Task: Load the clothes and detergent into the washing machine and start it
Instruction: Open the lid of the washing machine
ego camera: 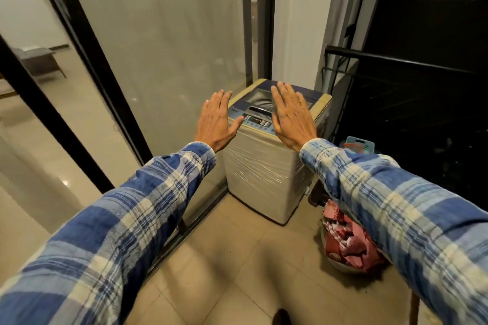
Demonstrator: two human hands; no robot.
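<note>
While both arms reached forward in blue plaid sleeves [137, 214], a person held two flat, empty hands up before a washing machine [266, 166].

The left hand [216, 120] and right hand [291, 116] showed their backs to the camera, fingers straight and close together, thumbs turned inward, gripping nothing. Between them lay the machine's control panel [257, 123] with its rows of small buttons. The top-loading machine stood in a corner on a tiled floor [224, 258], its pale body wrapped in clear plastic film, just beside a glass sliding door [163, 34] on the left. The clothes [348, 240], a red and pink heap, sat in a round basin [340, 268] on the floor near the machine's right front corner, partly hidden under the right sleeve. A light blue basket [361, 144] stood to the machine's right.
</note>
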